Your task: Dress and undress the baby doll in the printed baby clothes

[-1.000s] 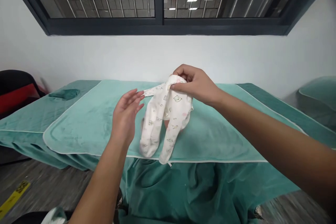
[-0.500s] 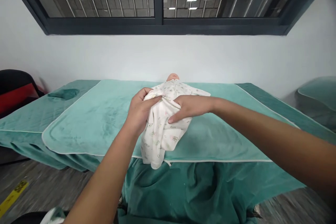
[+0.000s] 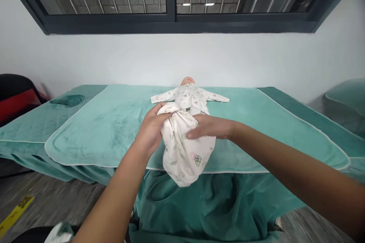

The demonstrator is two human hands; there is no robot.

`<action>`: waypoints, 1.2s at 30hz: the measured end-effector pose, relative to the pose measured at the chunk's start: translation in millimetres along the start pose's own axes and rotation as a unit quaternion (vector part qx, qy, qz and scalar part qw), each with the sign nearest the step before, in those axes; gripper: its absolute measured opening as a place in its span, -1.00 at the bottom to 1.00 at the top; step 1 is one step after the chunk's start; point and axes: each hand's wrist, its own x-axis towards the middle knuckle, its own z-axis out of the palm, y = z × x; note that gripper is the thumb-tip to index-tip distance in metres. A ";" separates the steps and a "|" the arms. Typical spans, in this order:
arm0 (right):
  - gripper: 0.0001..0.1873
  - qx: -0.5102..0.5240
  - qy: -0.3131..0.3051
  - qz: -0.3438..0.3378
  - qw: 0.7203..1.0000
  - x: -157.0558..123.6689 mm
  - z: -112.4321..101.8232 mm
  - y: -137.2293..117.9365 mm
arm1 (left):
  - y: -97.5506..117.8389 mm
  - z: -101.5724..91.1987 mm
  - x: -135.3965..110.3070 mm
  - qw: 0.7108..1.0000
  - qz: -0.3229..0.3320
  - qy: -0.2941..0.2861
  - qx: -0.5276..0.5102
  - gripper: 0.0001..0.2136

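A pair of white printed baby pants (image 3: 182, 155) hangs bunched between my hands, its lower end over the near edge of the bed. My left hand (image 3: 152, 127) is closed on the gathered top edge at the left, thumb on top. On the other side my right hand (image 3: 207, 126) grips the cloth, thumb in front and its other fingers hidden behind or inside the fabric. Beyond them a baby doll (image 3: 188, 80) lies on its back in a matching printed top (image 3: 185, 95), sleeves spread sideways. The pants and my hands hide most of its lower body.
A light green mat (image 3: 94, 133) with white piping covers the bed, whose darker green cover (image 3: 222, 205) drapes down in front. Behind stands a white wall (image 3: 182, 57) under a dark window frame (image 3: 171, 26). A black and red chair (image 3: 19, 100) is at the left.
The pants have come down and nearer to me, and their legs are now bunched up into a rounded bundle. More of the doll's top and its left-side sleeve now show.
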 end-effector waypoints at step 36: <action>-0.50 0.377 0.166 -0.039 0.910 -33.2 72.9 165.4 | -94.6 -22.9 -38.6 0.944 -0.265 -0.182 0.072 -0.63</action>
